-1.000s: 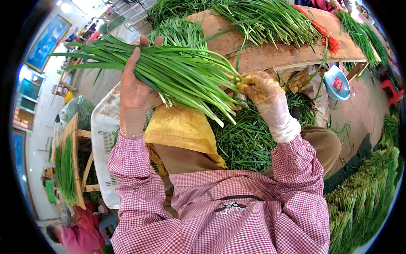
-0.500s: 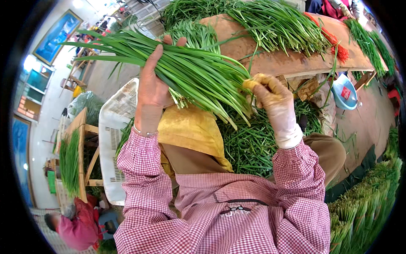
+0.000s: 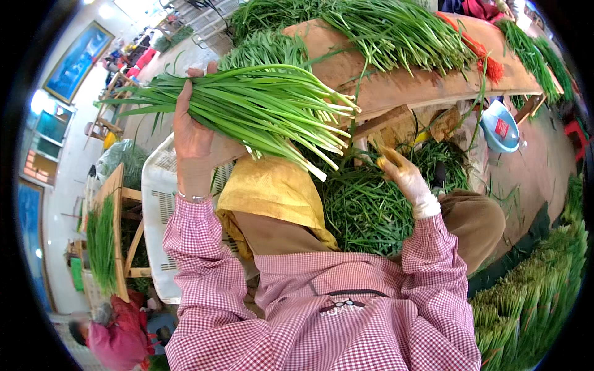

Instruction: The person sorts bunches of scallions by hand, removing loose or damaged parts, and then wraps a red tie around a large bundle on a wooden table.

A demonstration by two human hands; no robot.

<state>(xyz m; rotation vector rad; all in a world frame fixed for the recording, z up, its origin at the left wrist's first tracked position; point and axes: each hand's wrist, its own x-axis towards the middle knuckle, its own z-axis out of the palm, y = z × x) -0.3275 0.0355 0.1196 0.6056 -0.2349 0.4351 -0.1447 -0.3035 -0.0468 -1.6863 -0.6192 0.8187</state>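
Observation:
My left hand (image 3: 193, 133) is closed around a thick bunch of garlic chives (image 3: 266, 102), held up in front of me. The pale cut ends of the chives point right, and the green leaf tips spread out to the left. My right hand (image 3: 403, 178), in a thin whitish glove with yellowed fingers, is apart from the bunch. Its fingers are stretched out and slightly blurred, with nothing plainly held in them. Below it lies a heap of loose green leaves (image 3: 365, 207). A yellow cloth (image 3: 272, 188) covers my knee beneath the bunch.
A wooden bench (image 3: 383, 102) ahead bears more chives (image 3: 402, 37) and red ties (image 3: 492, 69). A white plastic crate (image 3: 162, 247) stands at my left, a blue basin (image 3: 500, 127) at right. Bundled chives (image 3: 532, 297) line the lower right. Another person (image 3: 117, 331) is at lower left.
My right hand has let go of the chive ends and moved down, away from them, its fingers opening. My left hand has shifted left with the bunch, and the pale ends now show freely.

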